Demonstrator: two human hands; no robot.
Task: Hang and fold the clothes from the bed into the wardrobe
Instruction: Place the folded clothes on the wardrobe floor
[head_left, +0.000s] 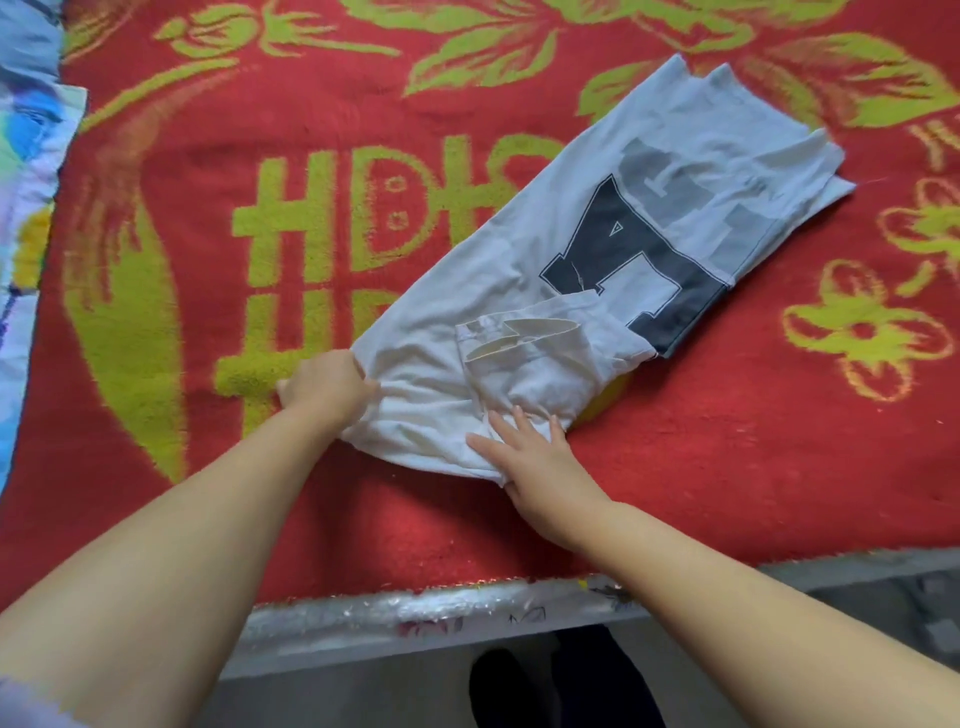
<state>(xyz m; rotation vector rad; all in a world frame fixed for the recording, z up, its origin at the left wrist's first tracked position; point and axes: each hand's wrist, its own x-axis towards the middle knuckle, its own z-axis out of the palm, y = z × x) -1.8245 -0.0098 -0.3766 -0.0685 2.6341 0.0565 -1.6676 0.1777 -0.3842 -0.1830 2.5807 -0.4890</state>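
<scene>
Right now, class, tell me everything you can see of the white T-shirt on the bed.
The white T-shirt looks like soft cotton and lies folded into a long strip, slanting across the red and green blanket. Dark block lettering shows on its upper half. A folded sleeve lies over its lower half. The left hand holds its near corner in a grip; the right hand presses flat on the wrinkled near end.

**One shirt, one blanket, two hands**

One white T-shirt (597, 270) lies on the bed, and it is the only garment I can count there. One red blanket (260, 208) with green patterns covers the bed. Two hands are at the shirt: one left hand (324, 387) and one right hand (537, 462). One pale, multicoloured cloth (26, 156) shows at the left edge.
</scene>
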